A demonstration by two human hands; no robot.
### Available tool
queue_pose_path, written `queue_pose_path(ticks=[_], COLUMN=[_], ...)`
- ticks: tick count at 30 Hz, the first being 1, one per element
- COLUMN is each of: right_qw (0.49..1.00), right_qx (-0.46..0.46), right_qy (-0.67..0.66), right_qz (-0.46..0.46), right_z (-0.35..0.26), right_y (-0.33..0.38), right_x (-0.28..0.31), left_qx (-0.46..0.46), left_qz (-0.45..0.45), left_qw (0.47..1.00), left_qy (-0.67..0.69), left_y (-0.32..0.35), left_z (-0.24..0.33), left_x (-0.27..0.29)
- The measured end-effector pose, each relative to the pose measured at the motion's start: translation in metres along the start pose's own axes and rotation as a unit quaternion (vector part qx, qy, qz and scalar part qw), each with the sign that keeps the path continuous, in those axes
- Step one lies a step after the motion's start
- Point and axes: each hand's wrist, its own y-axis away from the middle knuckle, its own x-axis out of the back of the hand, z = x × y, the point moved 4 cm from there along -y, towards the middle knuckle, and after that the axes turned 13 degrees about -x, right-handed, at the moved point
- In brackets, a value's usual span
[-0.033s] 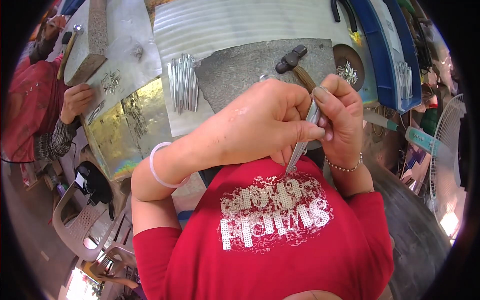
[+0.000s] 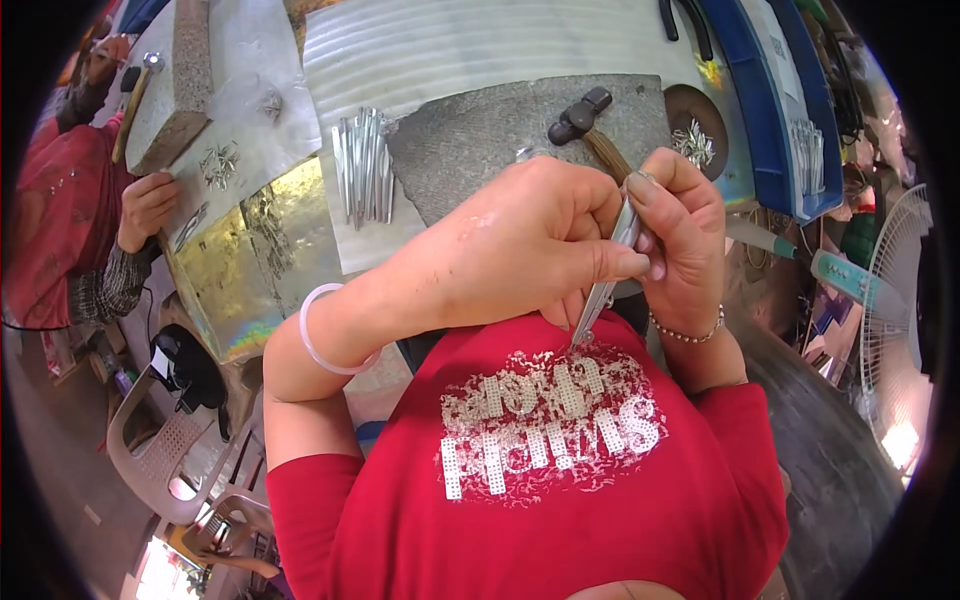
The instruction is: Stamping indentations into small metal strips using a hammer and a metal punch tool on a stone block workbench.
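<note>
My left hand (image 2: 520,240) and my right hand (image 2: 680,225) meet close in front of my chest. Both pinch a thin, flat silvery metal strip (image 2: 598,305) whose pointed end hangs down toward my red shirt (image 2: 560,500). The left thumb and fingers close on its middle, and the right fingers grip its upper end. A white bangle (image 2: 312,335) circles my left wrist and a beaded bracelet (image 2: 690,333) my right. Just beyond the hands, a dark-headed hammer (image 2: 578,113) lies on a grey stone slab (image 2: 470,150).
A bundle of several silvery metal strips (image 2: 362,165) lies left of the slab on a corrugated sheet (image 2: 480,45). At the left, a co-worker's hand (image 2: 145,205) rests by a stone block (image 2: 172,90). A blue tray (image 2: 772,110) and a fan (image 2: 900,300) stand at the right, and plastic chairs (image 2: 160,450) below left.
</note>
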Motion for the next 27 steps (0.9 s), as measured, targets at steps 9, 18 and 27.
queue_pose_path(ticks=[9, 18, 27], right_qw=[0.999, 0.995, 0.979], right_qx=[-0.024, -0.076, 0.058], right_qy=[-0.043, -0.063, 0.190], right_qz=[0.001, -0.015, -0.038], right_z=[0.007, 0.008, -0.073], right_y=[-0.001, -0.012, -0.054], right_x=[0.012, 0.012, 0.011], left_qx=[0.027, 0.030, -0.158], left_qz=[-0.014, 0.007, 0.233], left_qw=[0.999, 0.994, 0.959], left_qy=[0.027, 0.108, -0.022], left_y=[-0.010, -0.013, 0.036], left_z=[-0.005, -0.013, -0.013], left_x=[-0.006, -0.002, 0.016])
